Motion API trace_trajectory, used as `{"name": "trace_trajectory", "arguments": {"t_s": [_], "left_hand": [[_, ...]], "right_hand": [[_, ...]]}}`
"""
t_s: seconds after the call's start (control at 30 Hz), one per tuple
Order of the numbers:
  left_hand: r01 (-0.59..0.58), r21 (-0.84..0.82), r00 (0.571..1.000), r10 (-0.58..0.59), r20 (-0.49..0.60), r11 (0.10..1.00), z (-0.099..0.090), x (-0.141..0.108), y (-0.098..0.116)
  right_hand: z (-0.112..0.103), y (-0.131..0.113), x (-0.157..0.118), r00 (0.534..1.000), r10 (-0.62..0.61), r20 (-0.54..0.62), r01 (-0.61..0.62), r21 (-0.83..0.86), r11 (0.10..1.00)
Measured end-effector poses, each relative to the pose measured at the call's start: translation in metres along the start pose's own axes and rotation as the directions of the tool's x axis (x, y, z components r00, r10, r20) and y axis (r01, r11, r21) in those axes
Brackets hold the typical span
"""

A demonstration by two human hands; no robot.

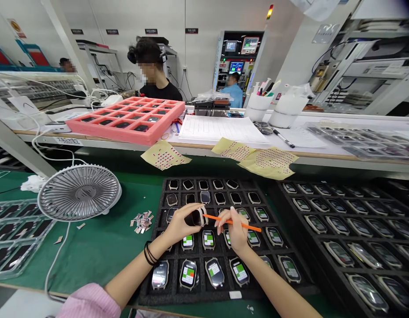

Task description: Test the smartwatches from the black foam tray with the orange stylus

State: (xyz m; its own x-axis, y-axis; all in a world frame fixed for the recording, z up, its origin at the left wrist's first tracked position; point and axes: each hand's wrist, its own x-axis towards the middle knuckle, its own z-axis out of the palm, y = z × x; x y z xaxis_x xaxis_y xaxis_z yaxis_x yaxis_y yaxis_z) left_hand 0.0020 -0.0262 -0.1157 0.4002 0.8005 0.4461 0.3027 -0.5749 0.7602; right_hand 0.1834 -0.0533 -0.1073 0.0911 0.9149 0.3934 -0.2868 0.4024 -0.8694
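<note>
The left hand [182,223] pinches a watch [195,217] between thumb and fingers by its edges, while the right hand [235,229] closes its fingertips around a slim orange stick [252,227]. The stick's tip is at the watch's side; whether it touches cannot be told.

The held watch is raised over a black foam tray [191,298], its dark face turned sideways. In the compartments below lie more watches [188,274], many with green-and-white screens, one with an orange-red patch; the screen text is too small to read. A blank-looking white label [235,294] sits at the tray's front edge.

Left of the tray are a heap of small slips [142,222] and a grey fan [80,193], its central logo illegible. A second foam tray [318,255] of watches stands to the right.

On the shelf above, a pink foam tray [158,132] is beside a ruled paper form [220,130], its entries unreadable. Yellow sheets [273,161] dotted with red marks hang from the shelf edge, which also bears a code label [68,141]. Small dark signs [151,31] line the wall behind, their lettering too small to make out.
</note>
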Motion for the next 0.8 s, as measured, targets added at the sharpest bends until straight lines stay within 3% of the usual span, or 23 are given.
{"name": "trace_trajectory", "arguments": {"t_s": [0.13, 0.27, 0.43, 0.5, 0.53, 0.6, 0.67, 0.73, 0.8], "left_hand": [[-0.002, 0.072, 0.999, -0.001, 0.039, 0.997, -0.002, 0.002, 0.001], [0.017, 0.299, 0.995, -0.046, 0.091, 0.954, -0.013, 0.004, 0.001], [0.055, 0.478, 0.982, -0.135, 0.134, 0.876, -0.024, 0.009, 0.004], [0.044, 0.494, 0.977, -0.139, 0.159, 0.869, -0.019, 0.015, 0.008], [0.028, 0.504, 0.974, -0.137, 0.18, 0.863, -0.014, 0.018, 0.009], [-0.017, 0.532, 0.963, -0.13, 0.236, 0.847, -0.001, 0.024, 0.008], [-0.08, 0.535, 0.95, -0.097, 0.296, 0.841, 0.012, 0.025, 0.001], [-0.155, 0.507, 0.937, -0.036, 0.347, 0.848, 0.022, 0.022, -0.009], [-0.203, 0.483, 0.926, 0.006, 0.378, 0.852, 0.025, 0.018, -0.017]], "right_hand": [[0.001, -0.001, 0.002, 1.0, 0.008, 0.001, -0.008, -0.018, 1.0], [-0.004, -0.018, 0.014, 0.999, -0.001, -0.041, -0.001, -0.048, 0.999], [-0.035, -0.042, 0.034, 0.992, 0.085, -0.092, -0.109, -0.295, 0.949], [-0.054, -0.041, 0.037, 0.992, 0.114, -0.043, -0.119, -0.542, 0.832], [-0.064, -0.039, 0.037, 0.993, 0.119, -0.021, -0.102, -0.678, 0.728], [-0.078, -0.031, 0.035, 0.989, 0.148, 0.003, -0.066, -0.884, 0.462], [-0.086, -0.024, 0.031, 0.975, 0.221, -0.016, -0.063, -0.977, 0.203], [-0.089, -0.018, 0.028, 0.956, 0.291, -0.025, -0.055, -0.994, 0.095], [-0.09, -0.013, 0.027, 0.946, 0.323, -0.015, -0.05, -0.993, 0.102]]}}
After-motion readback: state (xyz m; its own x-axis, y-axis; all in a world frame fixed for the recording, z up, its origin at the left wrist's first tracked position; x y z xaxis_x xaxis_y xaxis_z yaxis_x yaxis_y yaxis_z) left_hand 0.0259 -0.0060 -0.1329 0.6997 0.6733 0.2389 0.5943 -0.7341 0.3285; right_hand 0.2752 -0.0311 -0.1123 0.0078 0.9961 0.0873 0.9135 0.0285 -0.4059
